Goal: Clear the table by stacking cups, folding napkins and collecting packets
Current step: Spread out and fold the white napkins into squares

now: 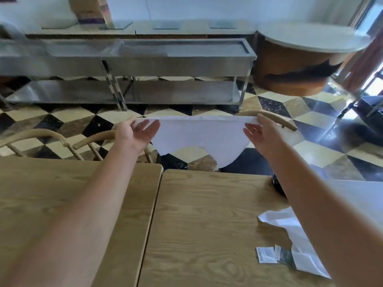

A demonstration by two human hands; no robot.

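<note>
A white napkin (199,137) hangs spread out in the air beyond the far edge of the wooden table (207,214). My left hand (136,132) pinches its upper left corner and my right hand (262,133) pinches its upper right corner, both arms stretched forward. The napkin's lower edge droops unevenly above the floor. Another crumpled white napkin (290,226) lies on the table at the right, partly under my right forearm. Small packets (267,254), white and dark, lie beside it near the front.
A second wooden table (51,193) butts against the left side. Wooden chair backs (62,139) stand behind it, another (275,119) behind the napkin. A dark object (277,184) peeks out by my right arm. Steel counters and a round table stand farther off.
</note>
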